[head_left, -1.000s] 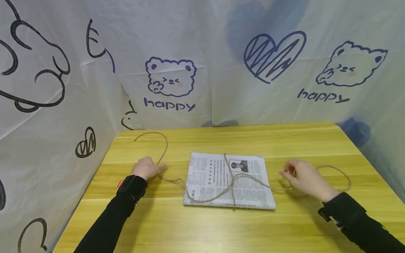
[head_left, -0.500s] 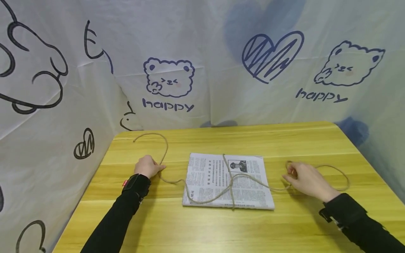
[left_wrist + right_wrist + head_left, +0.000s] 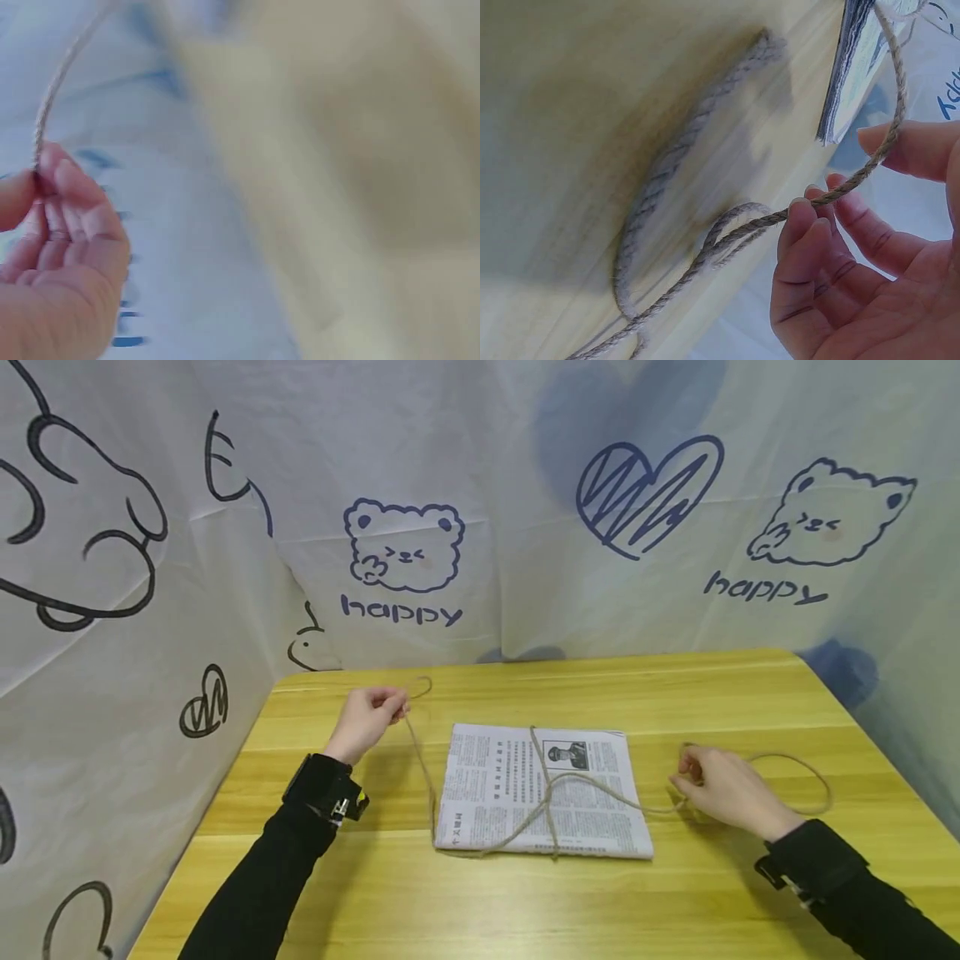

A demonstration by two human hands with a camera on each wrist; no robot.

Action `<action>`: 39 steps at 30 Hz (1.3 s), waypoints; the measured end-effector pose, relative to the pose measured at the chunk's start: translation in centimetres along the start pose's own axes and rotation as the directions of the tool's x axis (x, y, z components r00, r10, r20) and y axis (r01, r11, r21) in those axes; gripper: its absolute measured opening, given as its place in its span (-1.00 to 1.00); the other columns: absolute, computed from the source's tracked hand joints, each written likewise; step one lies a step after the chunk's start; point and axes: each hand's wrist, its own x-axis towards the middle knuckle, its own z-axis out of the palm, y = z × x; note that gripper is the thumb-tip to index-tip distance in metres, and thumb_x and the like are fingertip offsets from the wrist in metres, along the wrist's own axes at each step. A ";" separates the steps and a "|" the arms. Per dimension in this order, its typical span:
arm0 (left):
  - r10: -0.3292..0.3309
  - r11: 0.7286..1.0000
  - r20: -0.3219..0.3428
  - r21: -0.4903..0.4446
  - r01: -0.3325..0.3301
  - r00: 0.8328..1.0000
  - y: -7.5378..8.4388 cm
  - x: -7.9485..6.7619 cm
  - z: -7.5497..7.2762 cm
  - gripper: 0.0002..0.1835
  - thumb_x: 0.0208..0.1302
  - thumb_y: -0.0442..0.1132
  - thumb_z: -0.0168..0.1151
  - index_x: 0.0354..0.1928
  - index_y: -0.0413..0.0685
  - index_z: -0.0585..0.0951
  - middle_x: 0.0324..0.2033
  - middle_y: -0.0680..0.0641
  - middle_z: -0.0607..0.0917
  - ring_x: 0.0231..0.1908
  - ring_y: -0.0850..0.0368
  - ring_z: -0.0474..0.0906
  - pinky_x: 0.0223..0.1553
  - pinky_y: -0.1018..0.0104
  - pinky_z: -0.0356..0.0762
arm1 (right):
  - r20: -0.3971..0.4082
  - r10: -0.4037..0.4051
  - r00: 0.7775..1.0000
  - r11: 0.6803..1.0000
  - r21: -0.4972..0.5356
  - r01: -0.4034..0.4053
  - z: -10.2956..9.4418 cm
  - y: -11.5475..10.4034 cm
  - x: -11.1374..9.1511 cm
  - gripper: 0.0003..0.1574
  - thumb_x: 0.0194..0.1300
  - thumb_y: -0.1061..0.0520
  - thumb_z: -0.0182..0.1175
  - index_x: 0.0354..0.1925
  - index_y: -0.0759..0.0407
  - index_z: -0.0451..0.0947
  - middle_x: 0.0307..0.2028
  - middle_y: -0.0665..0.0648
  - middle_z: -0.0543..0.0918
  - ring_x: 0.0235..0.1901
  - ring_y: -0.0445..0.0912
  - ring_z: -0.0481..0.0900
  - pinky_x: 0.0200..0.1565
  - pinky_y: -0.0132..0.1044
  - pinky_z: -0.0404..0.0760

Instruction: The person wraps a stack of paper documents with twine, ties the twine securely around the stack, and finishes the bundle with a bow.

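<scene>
A folded newspaper stack (image 3: 480,768) lies at the middle of the table. Twine (image 3: 592,778) runs over it from back to front and crosses itself near the middle. At the back left, my left hand (image 3: 367,720) pinches one length of the twine between thumb and fingers, raised off the table, and the twine slopes down to the stack's front left corner. In the left wrist view, the twine (image 3: 54,94) rises from the fingertips. To the right of the stack, my right hand (image 3: 723,785) holds the other length. In the right wrist view, that twine (image 3: 859,176) passes among curled fingers, with the thumb beside it.
A loose loop of the twine (image 3: 825,789) lies on the wooden table (image 3: 480,910) behind and right of the right hand. White cloth (image 3: 525,585) with drawn bears and hearts hangs at the back and sides.
My left hand has lifted the left twine and moved back and slightly right, pulling it toward the stack's front left corner. The right hand moved slightly early on, then stayed; the newspaper stays put.
</scene>
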 end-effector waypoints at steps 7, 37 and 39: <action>0.008 0.847 -0.007 -0.532 -0.010 1.000 3.5 -0.8 -3.2 -0.66 0.41 -0.12 0.06 -0.01 -0.29 0.46 -0.29 0.01 0.62 -0.27 0.24 0.54 -0.19 0.48 0.54 | 0.004 0.003 1.000 1.000 0.011 -0.003 0.1 -0.1 0.1 -0.86 0.19 0.15 0.27 -0.34 0.14 0.49 -0.56 0.01 0.45 -0.66 -0.19 0.25 -0.57 -0.30 0.27; 0.258 0.741 0.314 -0.672 0.022 0.914 -1.3 -2.4 -7.5 -0.52 0.57 -0.12 -0.37 0.43 -0.09 0.13 -0.68 0.05 0.61 -0.83 0.17 0.01 -0.74 0.30 -0.15 | 0.089 -0.012 0.996 1.000 0.013 0.011 0.5 -0.4 0.1 -0.87 0.16 0.16 0.28 -0.32 0.15 0.51 -0.51 -0.01 0.52 -0.56 -0.21 0.42 -0.49 -0.25 0.43; 0.215 0.917 0.237 -0.384 -0.112 0.947 -0.2 -2.5 -7.3 -0.52 0.55 -0.07 -0.28 0.35 -0.19 0.27 -0.60 0.03 0.67 -0.80 0.19 0.18 -0.75 0.34 0.02 | 0.099 -0.009 0.995 1.000 0.020 0.007 0.5 -0.4 0.1 -0.87 0.17 0.17 0.27 -0.32 0.15 0.51 -0.51 -0.01 0.52 -0.55 -0.21 0.42 -0.49 -0.25 0.43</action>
